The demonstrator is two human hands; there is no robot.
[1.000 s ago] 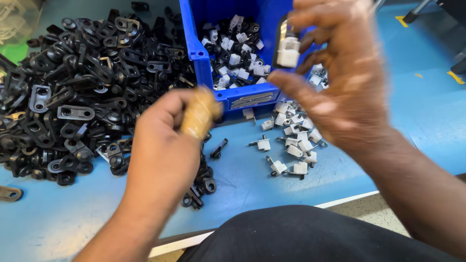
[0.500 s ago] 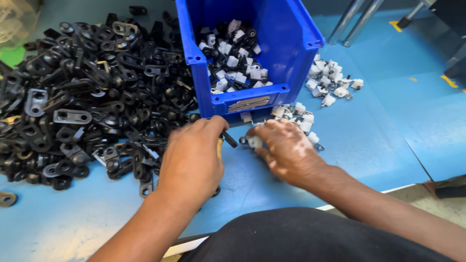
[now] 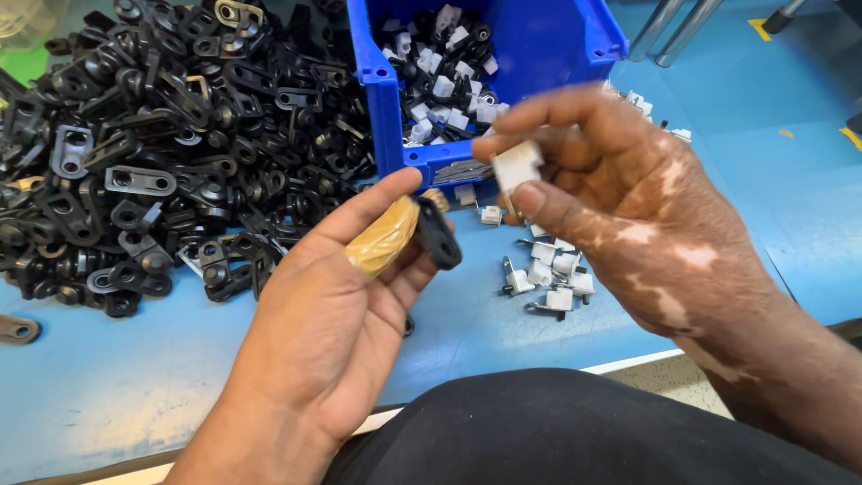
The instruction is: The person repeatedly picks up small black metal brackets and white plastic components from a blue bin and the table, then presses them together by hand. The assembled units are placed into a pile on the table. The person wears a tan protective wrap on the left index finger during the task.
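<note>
Hands by blue bin (image 3: 386, 99): left hand (image 3: 332, 314) pinching black link (image 3: 438, 235), right hand (image 3: 628, 207) pinching white clip (image 3: 516, 166)

Assembly workshop: blue parts bin (image 3: 575, 54), heaped black brackets (image 3: 180, 153).

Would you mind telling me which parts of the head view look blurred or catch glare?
Head view: the right hand and its white clip are motion-blurred; the left hand, black link and black parts pile stay sharp; slight glare on the blue bin rim.
</note>
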